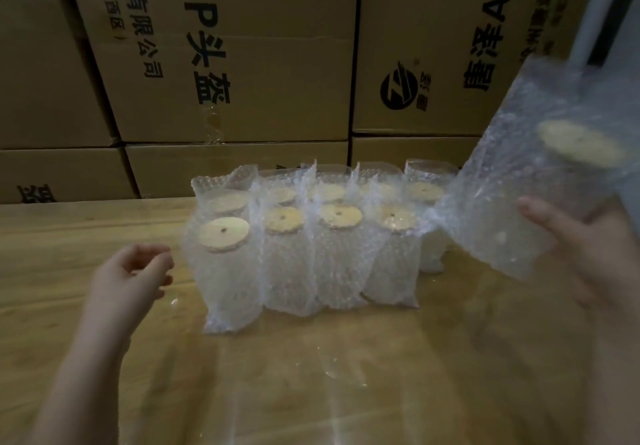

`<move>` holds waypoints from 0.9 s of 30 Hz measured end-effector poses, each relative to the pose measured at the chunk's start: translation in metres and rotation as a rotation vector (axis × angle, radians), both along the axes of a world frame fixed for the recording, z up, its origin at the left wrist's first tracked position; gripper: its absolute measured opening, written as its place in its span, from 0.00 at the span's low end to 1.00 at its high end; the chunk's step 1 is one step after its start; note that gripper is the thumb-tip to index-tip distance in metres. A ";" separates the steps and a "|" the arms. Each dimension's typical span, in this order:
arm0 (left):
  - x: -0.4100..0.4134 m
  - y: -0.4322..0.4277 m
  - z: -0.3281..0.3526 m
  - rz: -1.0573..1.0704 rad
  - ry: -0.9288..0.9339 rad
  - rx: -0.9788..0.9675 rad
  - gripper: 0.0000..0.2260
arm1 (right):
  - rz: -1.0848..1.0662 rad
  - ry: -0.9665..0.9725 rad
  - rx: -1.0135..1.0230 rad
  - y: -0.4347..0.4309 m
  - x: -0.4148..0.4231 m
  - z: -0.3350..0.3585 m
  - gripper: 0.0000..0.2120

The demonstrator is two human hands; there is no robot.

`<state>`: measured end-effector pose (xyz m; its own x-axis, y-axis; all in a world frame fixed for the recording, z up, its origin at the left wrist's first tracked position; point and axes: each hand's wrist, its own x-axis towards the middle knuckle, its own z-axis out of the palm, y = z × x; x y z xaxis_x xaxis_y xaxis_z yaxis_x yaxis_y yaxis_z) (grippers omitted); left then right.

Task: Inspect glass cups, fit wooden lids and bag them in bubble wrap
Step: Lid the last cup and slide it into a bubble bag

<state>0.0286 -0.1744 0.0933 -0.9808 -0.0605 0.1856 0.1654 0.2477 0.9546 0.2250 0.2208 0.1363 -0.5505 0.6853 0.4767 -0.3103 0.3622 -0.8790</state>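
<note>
Cardboard boxes: stacked as a wall along the worktop's far edge, printed with black characters.
Worktop: pale wood grain with a glossy sheen, carrying everything else.
Bagged cups: two rows standing upright near the middle of the worktop toward its far edge, bags pressed side by side. There are four in the front row and five lids showing in the back row.
Held bagged cup: lifted off the worktop at the right, tilted, blurred, just beside the right end of the rows.
Right hand: holds the held bagged cup from below. Its thumb lies across the bag's lower front, and the palm and other fingers are behind the bubble wrap, curled round it.
Left hand: hangs above the worktop just left of the front-left bag, not touching it. The fingers are loosely curled toward the thumb and hold nothing.
Wooden lid: round, seen through the wrap at the held cup's top, well above the fingers.
Front-left lid: round with a small centre hole, sitting flat on its cup.
</note>
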 end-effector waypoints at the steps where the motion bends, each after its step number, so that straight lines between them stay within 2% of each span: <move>1: -0.003 0.001 -0.005 -0.016 -0.070 -0.032 0.08 | -0.020 -0.046 -0.006 0.004 -0.001 -0.004 0.41; 4: -0.006 0.006 -0.018 -0.130 -0.261 -0.129 0.17 | -0.094 -0.226 -0.076 0.015 -0.016 -0.023 0.48; 8: -0.004 0.014 -0.028 -0.269 -0.380 -0.187 0.20 | -0.160 -0.302 -0.163 0.024 -0.039 -0.050 0.47; 11: -0.006 0.018 -0.035 -0.279 -0.356 -0.199 0.19 | -0.203 -0.332 -0.211 0.021 -0.056 -0.068 0.47; 16: -0.011 0.019 -0.047 -0.293 -0.351 -0.131 0.23 | -0.094 -0.361 -0.255 0.007 -0.078 -0.092 0.46; 27: -0.018 0.021 -0.058 -0.326 -0.267 -0.064 0.21 | -0.047 -0.357 -0.141 -0.004 -0.082 -0.106 0.48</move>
<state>0.0106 -0.1531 0.0350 -0.9609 0.2640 -0.0839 -0.0058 0.2838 0.9589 0.1428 0.2168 0.0303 -0.6310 0.7590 0.1602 0.0383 0.2368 -0.9708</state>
